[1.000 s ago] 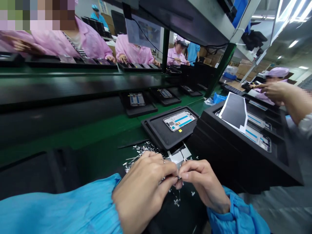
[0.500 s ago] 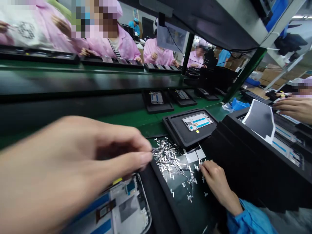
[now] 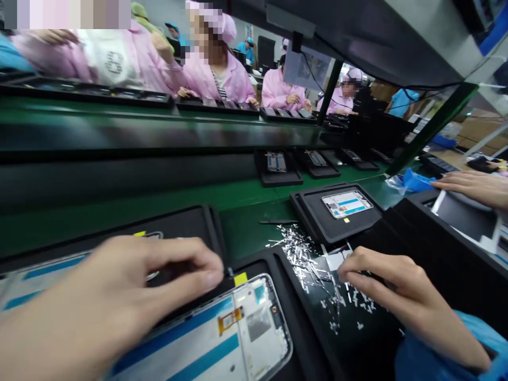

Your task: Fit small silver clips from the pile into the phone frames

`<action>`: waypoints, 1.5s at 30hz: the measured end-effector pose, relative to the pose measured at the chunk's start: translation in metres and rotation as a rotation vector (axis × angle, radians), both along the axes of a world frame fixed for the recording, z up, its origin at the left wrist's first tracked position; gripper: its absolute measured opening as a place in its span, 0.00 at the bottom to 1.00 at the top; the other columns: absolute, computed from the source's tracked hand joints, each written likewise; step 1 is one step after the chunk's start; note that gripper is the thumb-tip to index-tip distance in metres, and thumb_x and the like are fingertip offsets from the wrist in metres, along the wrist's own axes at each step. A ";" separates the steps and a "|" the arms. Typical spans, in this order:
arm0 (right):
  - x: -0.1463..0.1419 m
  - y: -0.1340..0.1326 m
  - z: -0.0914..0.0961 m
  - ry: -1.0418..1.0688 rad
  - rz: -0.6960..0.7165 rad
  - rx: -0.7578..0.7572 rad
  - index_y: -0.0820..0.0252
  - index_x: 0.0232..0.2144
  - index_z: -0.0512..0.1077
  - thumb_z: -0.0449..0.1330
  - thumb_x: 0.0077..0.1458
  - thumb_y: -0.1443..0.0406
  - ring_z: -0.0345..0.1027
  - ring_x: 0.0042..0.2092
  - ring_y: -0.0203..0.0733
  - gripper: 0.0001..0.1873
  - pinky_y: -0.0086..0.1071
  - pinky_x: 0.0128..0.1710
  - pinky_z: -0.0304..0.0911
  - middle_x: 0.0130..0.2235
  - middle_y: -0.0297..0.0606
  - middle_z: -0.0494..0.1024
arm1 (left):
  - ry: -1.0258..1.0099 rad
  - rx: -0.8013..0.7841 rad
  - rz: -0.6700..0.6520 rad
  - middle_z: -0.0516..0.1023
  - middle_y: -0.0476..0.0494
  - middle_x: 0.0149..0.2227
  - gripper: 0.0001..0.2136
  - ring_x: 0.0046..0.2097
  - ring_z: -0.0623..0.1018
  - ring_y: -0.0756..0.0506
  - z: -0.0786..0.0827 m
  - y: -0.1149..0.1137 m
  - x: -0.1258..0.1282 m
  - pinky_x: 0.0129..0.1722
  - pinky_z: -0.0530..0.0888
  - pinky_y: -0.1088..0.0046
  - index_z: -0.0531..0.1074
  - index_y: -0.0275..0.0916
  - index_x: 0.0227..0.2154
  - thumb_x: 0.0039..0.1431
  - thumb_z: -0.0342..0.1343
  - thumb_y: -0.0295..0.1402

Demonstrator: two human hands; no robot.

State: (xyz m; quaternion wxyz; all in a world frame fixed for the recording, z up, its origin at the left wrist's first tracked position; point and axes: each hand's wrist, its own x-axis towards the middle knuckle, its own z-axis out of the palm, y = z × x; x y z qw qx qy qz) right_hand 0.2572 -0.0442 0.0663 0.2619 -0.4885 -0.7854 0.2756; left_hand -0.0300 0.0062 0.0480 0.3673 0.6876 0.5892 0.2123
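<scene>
My left hand (image 3: 119,296) hovers low at the left, fingers curled with thumb and forefinger pinched together just above the top edge of a phone frame (image 3: 222,338) with blue strips, lying in a black tray (image 3: 305,338). Whether the pinch holds anything is too small to tell. My right hand (image 3: 397,291) rests at the right on the tray's surface, fingers bent, its tips among a scatter of small silver strips (image 3: 313,264). A second phone frame (image 3: 24,280) lies in another black tray (image 3: 190,222) under my left wrist.
A black tray with a phone frame (image 3: 346,204) sits beyond the silver strips on the green conveyor (image 3: 246,196); more trays follow along the belt. A tall stack of black trays (image 3: 436,243) stands right, a co-worker's hand (image 3: 468,185) over it. People in pink coats work across the line.
My view has swung left and down. My left hand dropped closer to the phone frame. My right hand slid forward into the silver strips. One second ago both hands were pinched together.
</scene>
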 end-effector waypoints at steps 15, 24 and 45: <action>-0.070 0.003 -0.041 -0.168 0.106 0.689 0.65 0.31 0.68 0.49 0.47 0.79 0.63 0.32 0.40 0.13 0.35 0.34 0.63 0.37 0.41 0.74 | 0.377 0.354 -0.364 0.73 0.48 0.31 0.12 0.36 0.72 0.44 -0.010 -0.017 0.024 0.32 0.68 0.69 0.69 0.42 0.28 0.58 0.41 0.33; -0.090 0.003 -0.060 -0.222 -0.007 0.887 0.59 0.23 0.68 0.49 0.52 0.75 0.66 0.33 0.39 0.13 0.36 0.41 0.62 0.36 0.30 0.76 | 0.430 0.499 -0.389 0.74 0.49 0.31 0.10 0.34 0.74 0.44 -0.015 -0.015 0.022 0.31 0.69 0.68 0.68 0.43 0.27 0.57 0.43 0.31; -0.089 0.011 -0.053 -0.287 0.029 0.985 0.56 0.19 0.68 0.42 0.59 0.75 0.67 0.27 0.32 0.23 0.30 0.34 0.62 0.30 0.23 0.77 | 0.479 0.775 -0.331 0.76 0.47 0.29 0.13 0.32 0.75 0.44 -0.015 -0.018 0.033 0.34 0.72 0.67 0.68 0.40 0.25 0.52 0.39 0.24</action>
